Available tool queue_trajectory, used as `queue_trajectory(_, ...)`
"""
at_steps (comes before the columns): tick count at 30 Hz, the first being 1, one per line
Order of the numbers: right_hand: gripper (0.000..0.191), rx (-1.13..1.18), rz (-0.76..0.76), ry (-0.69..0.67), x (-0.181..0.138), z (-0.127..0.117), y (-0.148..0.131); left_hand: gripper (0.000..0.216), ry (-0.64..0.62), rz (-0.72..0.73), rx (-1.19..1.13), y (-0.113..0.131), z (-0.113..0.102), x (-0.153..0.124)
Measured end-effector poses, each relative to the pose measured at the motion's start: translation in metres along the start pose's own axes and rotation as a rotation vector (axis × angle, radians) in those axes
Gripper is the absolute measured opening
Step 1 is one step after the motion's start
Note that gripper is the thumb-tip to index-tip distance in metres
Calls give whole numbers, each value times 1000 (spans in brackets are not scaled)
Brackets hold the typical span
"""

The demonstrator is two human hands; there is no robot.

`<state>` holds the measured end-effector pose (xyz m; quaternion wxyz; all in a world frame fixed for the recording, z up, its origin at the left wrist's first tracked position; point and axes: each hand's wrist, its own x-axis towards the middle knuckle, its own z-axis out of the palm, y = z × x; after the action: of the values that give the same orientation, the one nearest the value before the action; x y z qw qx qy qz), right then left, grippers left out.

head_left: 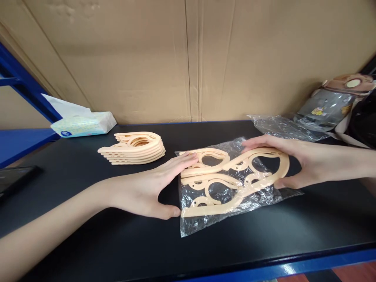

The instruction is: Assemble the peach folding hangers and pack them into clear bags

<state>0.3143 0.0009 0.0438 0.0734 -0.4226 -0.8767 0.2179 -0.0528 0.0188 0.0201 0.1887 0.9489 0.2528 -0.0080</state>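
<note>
A clear plastic bag [205, 219] lies on the black table [117, 243] with peach-coloured plastic hanger pieces [232, 184] on top of it or partly inside; I cannot tell which. My left hand [147, 188] holds their left end, fingers flat on the top piece and thumb at the lower edge. At the right end, my right hand [296, 164] grips the curved part of a hanger between fingers and thumb. A stack of the same peach hangers [133, 148] rests to the left, apart from both hands.
A tissue pack [84, 123] sits at the back left by a blue shelf frame [23, 84]. More clear bags [282, 127] and a packaged item [331, 102] lie at the back right. A cardboard wall [188, 58] backs the table. The table has a blue front edge [293, 268].
</note>
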Motion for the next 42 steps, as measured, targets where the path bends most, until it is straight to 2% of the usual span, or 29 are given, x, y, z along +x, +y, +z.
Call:
queue_trajectory(6, 83, 211, -69, -47, 15, 16, -6, 102, 20, -14, -17, -1, 3, 2)
queue_trajectory(11, 93, 262, -114, -50, 21, 22, -6, 102, -3, -76, -36, 0, 3, 4)
queue_trajectory(14, 91, 254, -79, -87, 18, 19, -2, 102, 12, -76, -33, 1, 2, 4)
queue_trajectory(18, 84, 134, -11, -93, 13, 10, 8, 105, 15, -84, -24, 2, 2, 4)
queue_trajectory(21, 79, 110, -17, -100, 13, 7, 13, 105, 21, -68, -22, 1, 3, 4)
queue_trajectory(31, 79, 273, -77, -62, 26, 29, 3, 106, 15, -92, -38, 2, 2, 4)
queue_trajectory(37, 78, 405, -91, -125, 27, 27, 2, 105, 23, -73, -38, 1, 2, 4)
queue_trajectory(42, 74, 391, -78, -101, 27, 31, 4, 105, -2, -97, -65, 0, 3, 4)
